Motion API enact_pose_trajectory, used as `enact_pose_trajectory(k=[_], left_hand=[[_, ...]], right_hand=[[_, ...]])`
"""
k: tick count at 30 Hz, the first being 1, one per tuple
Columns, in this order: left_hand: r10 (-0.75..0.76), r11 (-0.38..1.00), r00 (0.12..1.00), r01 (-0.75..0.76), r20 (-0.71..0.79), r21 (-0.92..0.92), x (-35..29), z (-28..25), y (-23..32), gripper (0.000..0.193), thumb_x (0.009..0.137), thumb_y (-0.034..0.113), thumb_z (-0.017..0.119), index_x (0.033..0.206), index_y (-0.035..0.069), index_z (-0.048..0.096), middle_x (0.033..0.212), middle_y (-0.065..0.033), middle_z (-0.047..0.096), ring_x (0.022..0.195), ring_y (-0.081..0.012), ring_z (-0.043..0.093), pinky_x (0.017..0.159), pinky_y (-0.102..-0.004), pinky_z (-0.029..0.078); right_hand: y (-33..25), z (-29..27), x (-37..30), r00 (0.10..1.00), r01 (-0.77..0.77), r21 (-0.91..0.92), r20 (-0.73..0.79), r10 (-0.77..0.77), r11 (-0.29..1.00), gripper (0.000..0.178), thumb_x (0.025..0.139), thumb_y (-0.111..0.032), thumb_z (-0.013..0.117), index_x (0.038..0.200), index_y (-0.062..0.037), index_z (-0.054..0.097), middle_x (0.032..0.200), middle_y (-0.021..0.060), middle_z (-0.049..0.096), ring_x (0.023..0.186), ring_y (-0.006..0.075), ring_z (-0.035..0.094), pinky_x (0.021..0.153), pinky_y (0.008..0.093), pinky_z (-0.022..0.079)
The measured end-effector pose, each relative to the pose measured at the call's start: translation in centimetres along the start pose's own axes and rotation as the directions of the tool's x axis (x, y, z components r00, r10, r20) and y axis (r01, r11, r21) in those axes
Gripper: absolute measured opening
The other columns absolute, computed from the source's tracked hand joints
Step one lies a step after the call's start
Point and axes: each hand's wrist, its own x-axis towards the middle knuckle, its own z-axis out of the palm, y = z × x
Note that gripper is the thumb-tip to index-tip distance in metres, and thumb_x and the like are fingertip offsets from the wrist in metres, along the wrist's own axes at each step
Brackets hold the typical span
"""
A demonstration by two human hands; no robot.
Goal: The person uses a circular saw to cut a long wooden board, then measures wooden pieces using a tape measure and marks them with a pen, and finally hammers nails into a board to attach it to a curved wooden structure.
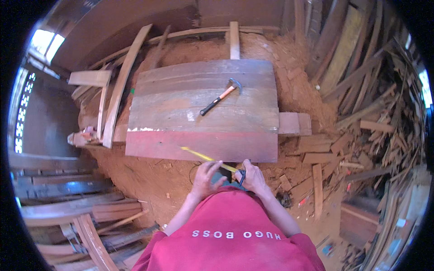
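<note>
In my right hand (253, 177) is a tape measure (242, 176), a dark case with the fingers wrapped around it. Its yellow blade (199, 154) runs out to the left and over the near edge of a wooden workbench top (172, 108). My left hand (206, 179) is beside the blade, fingers apart and slightly bent, the fingertips close to it; whether they touch it I cannot tell. Farther back on the boards lies a claw hammer (219, 100) with a black and orange handle, its head toward the far right.
Reddish sawdust (131, 180) covers the ground around the bench. Long planks (124, 86) lean at the far left. Stacked boards (81, 212) fill the near left. Scrap wood (379, 131) is heaped along the right. A beam (294, 123) juts from the bench's right side.
</note>
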Motion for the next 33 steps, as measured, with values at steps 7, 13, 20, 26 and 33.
enact_pose_trajectory(k=[7,13,20,26,33], left_hand=[[-0.37,0.918,0.888,0.395,-0.273,0.044,-8.0,-8.3,-6.3,0.045,0.091,0.027,0.067,0.13,0.005,0.059,0.12,-0.021,0.06,0.115,-0.0361,0.055,0.1,-0.0443,0.045],[-0.579,0.802,0.74,0.593,-0.342,-0.073,-12.1,-13.1,-15.1,0.032,0.097,0.025,0.059,0.119,0.003,0.065,0.118,-0.0191,0.063,0.117,-0.0351,0.055,0.103,-0.0422,0.043],[-0.56,0.817,0.735,0.567,-0.382,-0.106,-9.1,-23.2,-36.7,0.031,0.095,0.027,0.06,0.111,0.001,0.069,0.112,-0.0183,0.067,0.109,-0.0363,0.061,0.098,-0.0436,0.046],[-0.644,0.731,0.605,0.667,-0.469,-0.144,-1.8,-37.3,-66.0,0.038,0.099,0.032,0.057,0.114,-0.001,0.066,0.115,-0.0235,0.066,0.112,-0.0374,0.06,0.099,-0.0434,0.045],[-0.765,0.634,0.162,0.358,-0.623,-0.685,13.8,-51.7,-94.8,0.039,0.099,0.042,0.056,0.091,0.004,0.063,0.076,-0.0016,0.056,0.074,-0.0165,0.054,0.065,-0.0359,0.044]], right_hand=[[-3.8,4.3,4.4,0.999,0.022,-0.126,0.029,-0.018,0.992,0.034,0.083,-0.028,0.071,0.095,-0.0027,0.051,0.077,0.0272,0.063,0.078,0.0489,0.064,0.069,0.0565,0.05],[-9.9,13.8,13.0,0.933,0.36,-0.255,0.114,-0.342,0.897,0.043,0.075,-0.026,0.08,0.104,-0.0053,0.055,0.1,0.0201,0.062,0.103,0.041,0.057,0.084,0.0498,0.048],[-16.5,28.3,29.3,0.916,0.398,-0.383,0.107,-0.388,0.834,0.041,0.071,-0.007,0.073,0.109,-0.0022,0.058,0.109,0.0208,0.062,0.109,0.0413,0.054,0.095,0.0475,0.045],[-22.4,33.7,34.3,0.945,0.312,-0.511,0.074,-0.32,0.801,0.037,0.082,-0.023,0.074,0.11,-0.0043,0.06,0.109,0.0194,0.064,0.106,0.0392,0.056,0.089,0.0484,0.046],[-30.4,30.4,33.2,0.925,-0.213,-0.002,-0.324,0.201,0.977,0.044,0.106,-0.032,0.043,0.097,0.0026,0.069,0.088,0.0141,0.064,0.097,0.0256,0.059,0.088,0.038,0.045]])
